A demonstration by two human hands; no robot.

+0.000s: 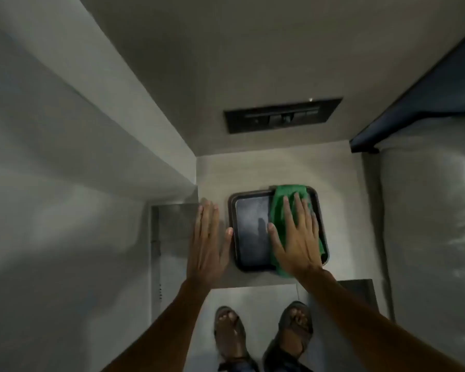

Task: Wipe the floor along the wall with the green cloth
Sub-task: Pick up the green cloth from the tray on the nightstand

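The green cloth (279, 208) lies over the right half of a dark rectangular tray (251, 229) on a small light table top (253, 170). My right hand (295, 237) presses flat on the cloth, fingers spread and pointing to the wall. My left hand (207, 237) lies flat on the table top just left of the tray, thumb touching the tray's left rim, nothing in it. The floor (258, 318) shows below the table edge, with my two feet in sandals on it.
A wall (253, 63) rises behind the table with a dark switch panel (282, 115) set in it. A grey wall or panel (65, 183) closes the left side. A bed with white bedding (427, 224) and a dark headboard (427, 103) stands on the right.
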